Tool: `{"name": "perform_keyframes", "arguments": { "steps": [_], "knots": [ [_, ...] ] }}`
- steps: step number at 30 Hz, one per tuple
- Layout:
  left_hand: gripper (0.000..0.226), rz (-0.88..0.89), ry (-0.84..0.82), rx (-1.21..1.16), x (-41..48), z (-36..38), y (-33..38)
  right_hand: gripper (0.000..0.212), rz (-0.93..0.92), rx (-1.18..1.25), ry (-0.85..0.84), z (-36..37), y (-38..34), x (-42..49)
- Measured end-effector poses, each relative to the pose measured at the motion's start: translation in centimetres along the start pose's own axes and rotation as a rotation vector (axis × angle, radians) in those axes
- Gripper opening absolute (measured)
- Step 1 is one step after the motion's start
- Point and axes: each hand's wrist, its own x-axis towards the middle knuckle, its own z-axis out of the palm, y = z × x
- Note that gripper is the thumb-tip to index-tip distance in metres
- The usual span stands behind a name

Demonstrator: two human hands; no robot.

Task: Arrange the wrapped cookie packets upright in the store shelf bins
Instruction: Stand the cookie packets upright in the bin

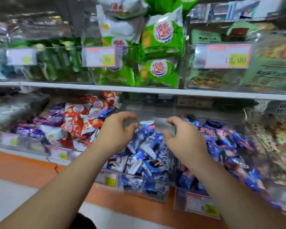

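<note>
Both forearms enter from the lower edge of the frame and reach toward the centre. The left hand [117,131] sits just left of centre with its palm turned inward. Its fingers and thumb are loosely curled like a claw and grasp nothing. The right hand [183,138] mirrors it just right of centre, fingers likewise loosely curled and released, with nothing held. Motion blur softens both hands.

Between the hands we note one blue-white packet [147,128], crimped end up and roughly upright. The left thumb tip lies just beside its upper left edge; we cannot tell whether it touches. The right fingertips are near the packet but apart from it.

This packet tops a heap [147,162] of like packets in the centre bin [162,195], a clear box at lower middle. Most of the heap lies jumbled, tilted or flat. The right bin [196,202] at lower right holds darker blue packets [229,142], also jumbled. Left of centre we see red packets [76,123] piled loosely, with purple packets [45,121] further left.

Above the shelf edge [139,90], green packets [162,47] are stacked in a clear bin at upper centre. Price tags [98,57] hang on the bin fronts.
</note>
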Motion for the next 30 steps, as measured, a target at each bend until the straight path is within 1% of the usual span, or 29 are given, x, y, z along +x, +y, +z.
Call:
{"name": "perform_keyframes", "arguments": {
  "steps": [1, 3, 6, 8, 11, 13, 15, 16, 18, 21, 23, 25, 27, 28, 30],
  "knots": [
    [0.025, 0.013, -0.011, -0.021, -0.1, 0.0, 0.3, 0.04, 0.004, 0.012, -0.012, -0.2, 0.1, 0.2],
    [0.022, 0.063, -0.045, -0.063, -0.6, 0.7, 1.5, 0.037, -0.007, 0.054, -0.032, -0.9, 0.3, 0.4],
    [0.017, 0.239, -0.14, -0.058, -1.5, 2.9, 3.9, 0.032, -0.039, 0.062, -0.061, -2.2, 1.6, 0.3],
    [0.014, 0.369, -0.196, -0.069, -1.9, 4.6, 5.7, 0.035, -0.021, -0.008, -0.047, -4.1, 3.6, 0.3],
    [0.017, 0.487, -0.247, -0.068, -1.7, 7.2, 8.0, 0.038, 0.06, -0.089, -0.057, -7.7, 8.0, 0.7],
    [0.019, 0.568, -0.282, -0.039, -1.4, 9.2, 9.8, 0.03, 0.134, -0.079, -0.132, -10.4, 11.2, 1.3],
    [0.018, 0.627, -0.324, -0.016, -1.0, 10.8, 11.6, 0.016, 0.165, -0.063, -0.209, -12.8, 14.1, 2.0],
    [0.02, 0.643, -0.352, -0.003, -0.9, 11.5, 12.5, 0.011, 0.17, -0.074, -0.223, -13.6, 15.2, 2.2],
    [0.026, 0.666, -0.404, 0.048, -0.6, 13.0, 13.9, 0.01, 0.178, -0.066, -0.194, -14.2, 17.3, 2.7],
    [0.032, 0.63, -0.518, 0.174, 0.5, 15.1, 14.6, 0.009, 0.165, 0.006, -0.17, -13.2, 19.6, 2.8],
    [0.033, 0.597, -0.519, 0.206, 1.7, 16.2, 14.8, 0.007, 0.149, 0.021, -0.22, -12.6, 20.5, 2.8],
    [0.034, 0.58, -0.502, 0.254, 3.0, 17.2, 15.3, 0.008, 0.133, 0.036, -0.236, -12.4, 21.1, 3.0],
    [0.042, 0.58, -0.53, 0.358, 4.0, 18.2, 15.9, 0.01, 0.129, 0.057, -0.241, -12.3, 21.8, 3.5],
    [0.05, 0.577, -0.565, 0.417, 4.4, 18.7, 16.2, 0.017, 0.135, 0.064, -0.24, -12.2, 22.0, 3.7],
    [0.067, 0.554, -0.654, 0.508, 4.8, 19.7, 16.4, 0.039, 0.143, 0.067, -0.25, -12.3, 22.3, 4.0]
  ]
}}
